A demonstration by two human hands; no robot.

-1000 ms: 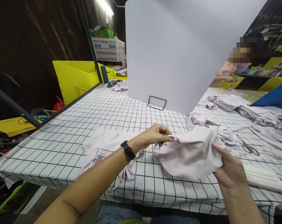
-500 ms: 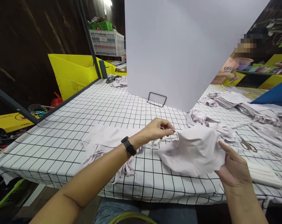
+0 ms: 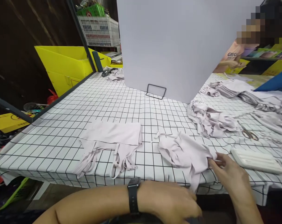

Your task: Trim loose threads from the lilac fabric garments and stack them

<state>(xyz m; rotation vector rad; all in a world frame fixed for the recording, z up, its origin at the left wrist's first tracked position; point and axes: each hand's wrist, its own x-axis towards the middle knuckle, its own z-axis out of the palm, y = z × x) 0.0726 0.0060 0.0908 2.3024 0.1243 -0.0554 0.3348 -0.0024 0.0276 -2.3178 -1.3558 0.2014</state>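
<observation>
A pale pink strappy garment (image 3: 186,152) lies bunched on the checked cloth, one thin strap stretching to its left. My right hand (image 3: 230,171) pinches its right edge between thumb and fingers. My left hand (image 3: 170,199), with a black watch on the wrist, is low at the table's front edge, close to the hanging tail of the garment. Its fingers are blurred and turned from view, so any hold is hidden. Left of the garment, a flat stack of similar pale pink garments (image 3: 115,133) rests with straps hanging toward the front edge.
A crumpled pale pink heap (image 3: 210,119) sits behind the garment. Scissors (image 3: 250,135) and a white flat block (image 3: 258,160) lie at right. A large white board (image 3: 164,46) stands behind, near a black wire frame (image 3: 156,91). Another person (image 3: 233,54) works at back right.
My left hand has let go of the garment's strap and dropped to the front edge. The garment has sunk onto the table, and my right hand has come lower with it.
</observation>
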